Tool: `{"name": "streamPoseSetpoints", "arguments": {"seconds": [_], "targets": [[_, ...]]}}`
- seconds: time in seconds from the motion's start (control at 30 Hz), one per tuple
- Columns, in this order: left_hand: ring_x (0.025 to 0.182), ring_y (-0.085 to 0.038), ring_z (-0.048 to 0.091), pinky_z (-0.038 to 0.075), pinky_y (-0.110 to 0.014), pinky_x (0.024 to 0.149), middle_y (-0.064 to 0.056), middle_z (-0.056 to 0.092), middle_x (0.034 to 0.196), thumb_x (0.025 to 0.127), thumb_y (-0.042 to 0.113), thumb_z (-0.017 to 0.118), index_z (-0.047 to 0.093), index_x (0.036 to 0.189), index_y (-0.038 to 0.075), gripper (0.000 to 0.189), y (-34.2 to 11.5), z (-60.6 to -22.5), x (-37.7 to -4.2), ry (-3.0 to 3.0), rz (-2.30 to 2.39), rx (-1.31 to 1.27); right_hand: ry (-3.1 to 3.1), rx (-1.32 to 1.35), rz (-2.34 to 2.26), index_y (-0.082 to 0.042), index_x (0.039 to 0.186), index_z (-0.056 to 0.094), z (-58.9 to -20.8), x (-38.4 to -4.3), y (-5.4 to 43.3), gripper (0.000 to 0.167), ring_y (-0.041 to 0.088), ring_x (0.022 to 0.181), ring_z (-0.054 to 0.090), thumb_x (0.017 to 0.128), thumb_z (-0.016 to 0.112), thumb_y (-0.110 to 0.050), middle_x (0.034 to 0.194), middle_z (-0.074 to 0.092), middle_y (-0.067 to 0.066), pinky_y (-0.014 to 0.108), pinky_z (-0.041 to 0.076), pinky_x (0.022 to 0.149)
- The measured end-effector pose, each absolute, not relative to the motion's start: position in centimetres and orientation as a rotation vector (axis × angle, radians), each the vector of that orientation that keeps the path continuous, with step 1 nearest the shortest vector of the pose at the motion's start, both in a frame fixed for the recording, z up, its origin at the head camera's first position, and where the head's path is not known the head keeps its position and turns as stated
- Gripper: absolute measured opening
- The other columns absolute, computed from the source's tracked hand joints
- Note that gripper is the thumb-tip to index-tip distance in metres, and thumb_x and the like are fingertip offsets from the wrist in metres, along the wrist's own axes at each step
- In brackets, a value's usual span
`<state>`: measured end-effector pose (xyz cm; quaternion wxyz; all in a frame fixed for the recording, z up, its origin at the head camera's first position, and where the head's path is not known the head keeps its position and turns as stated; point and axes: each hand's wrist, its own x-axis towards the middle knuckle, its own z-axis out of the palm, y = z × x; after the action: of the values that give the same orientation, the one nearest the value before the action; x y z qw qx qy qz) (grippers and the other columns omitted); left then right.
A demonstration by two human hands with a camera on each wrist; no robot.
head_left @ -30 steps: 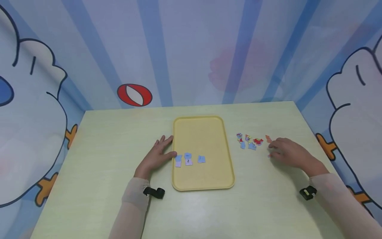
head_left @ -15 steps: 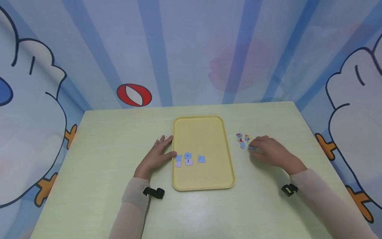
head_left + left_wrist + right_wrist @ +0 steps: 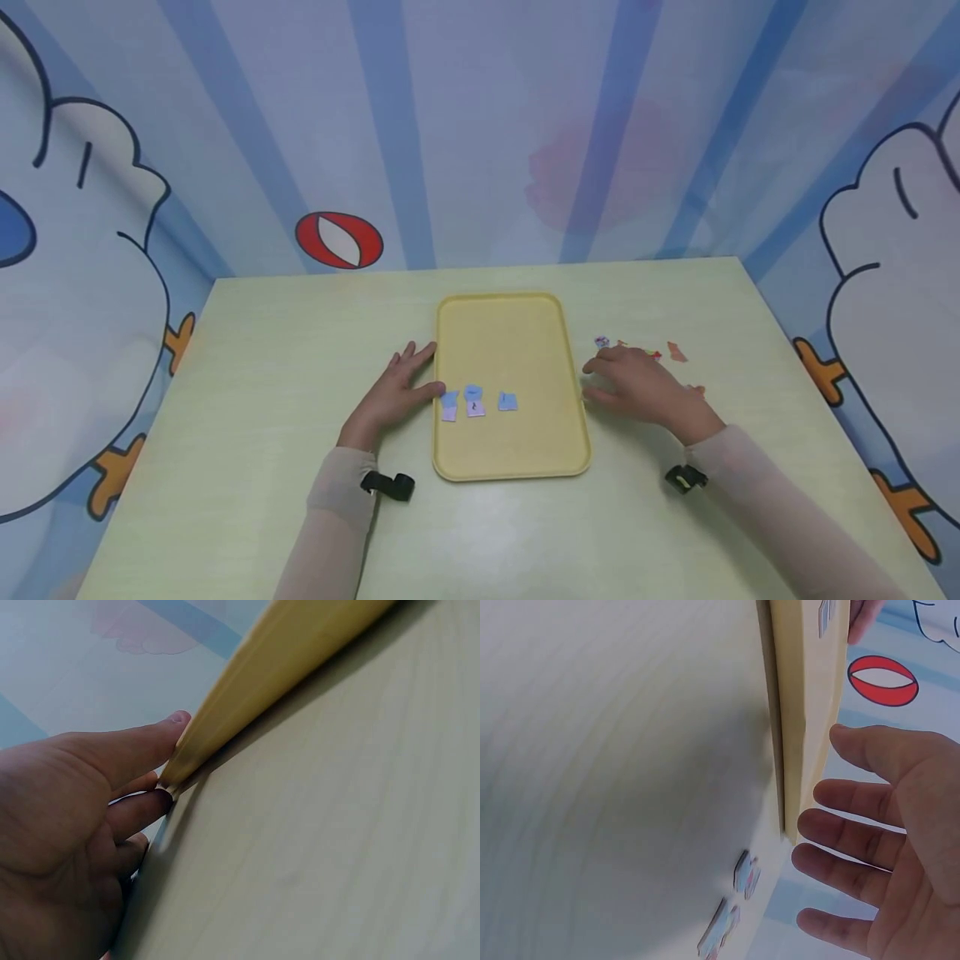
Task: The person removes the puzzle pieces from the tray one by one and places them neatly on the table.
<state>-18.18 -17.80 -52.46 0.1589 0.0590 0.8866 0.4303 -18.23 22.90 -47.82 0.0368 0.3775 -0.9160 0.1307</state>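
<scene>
A yellow tray (image 3: 512, 477) lies on the table, with several small blue and lilac puzzle pieces (image 3: 476, 407) in its left half and one blue piece (image 3: 507, 402) near its middle. My left hand (image 3: 390, 400) rests at the tray's left side, thumb and fingertips touching the rim; in the left wrist view the thumb (image 3: 150, 744) meets the tray wall. Beside the tray's right edge hovers my right hand (image 3: 637, 387), fingers extended. Nothing shows between those fingers (image 3: 855, 836) in the right wrist view. It partly hides the loose pieces behind it.
Right of the tray lie loose pieces: a multicoloured one (image 3: 602, 342), an orange one (image 3: 677, 352) and another orange one (image 3: 699, 389) by the right wrist. Two blue-edged pieces (image 3: 742, 870) show in the right wrist view. A printed backdrop (image 3: 480, 133) stands behind the table (image 3: 300, 333).
My right hand has moved left, from the orange pieces across the loose pieces to the tray's right edge. The left hand and the pieces in the tray have stayed put.
</scene>
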Motion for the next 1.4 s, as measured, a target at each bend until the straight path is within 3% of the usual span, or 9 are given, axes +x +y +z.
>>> {"name": "streamPoseSetpoints", "arguments": {"seconds": [0.47,1.0,1.4], "targets": [[0.162,-0.042,-0.002,0.007,-0.068,0.126,-0.012,0.009,0.177,0.1,0.043,0.072,0.033,0.168,0.025,0.081,-18.0,-52.7,-18.2,2.526,1.237,0.158,-2.804,1.196,0.42,0.001,0.108,0.076,-48.3,-18.2,18.8,0.026,0.027,0.088,0.066,0.093,0.08,-0.021,0.097,0.069,0.009,0.046,0.055,0.082],[0.162,-0.041,-0.002,0.007,-0.068,0.126,-0.012,0.009,0.177,0.1,0.042,0.072,0.033,0.167,0.025,0.079,-17.8,-52.4,-18.0,2.523,1.24,0.153,-2.821,1.283,0.383,-0.002,0.116,0.075,-48.4,-18.8,13.7,0.033,0.027,0.098,0.067,0.095,0.078,-0.027,0.106,0.071,0.009,0.045,0.054,0.091],[0.162,-0.042,-0.001,0.007,-0.068,0.125,-0.013,0.009,0.177,0.1,0.044,0.071,0.033,0.168,0.024,0.08,-17.9,-52.4,-18.2,2.536,1.233,0.166,-2.83,1.424,0.343,-0.003,0.116,0.075,-48.5,-18.9,11.8,0.029,0.023,0.092,0.065,0.093,0.08,-0.021,0.102,0.069,0.006,0.041,0.056,0.085]]}}
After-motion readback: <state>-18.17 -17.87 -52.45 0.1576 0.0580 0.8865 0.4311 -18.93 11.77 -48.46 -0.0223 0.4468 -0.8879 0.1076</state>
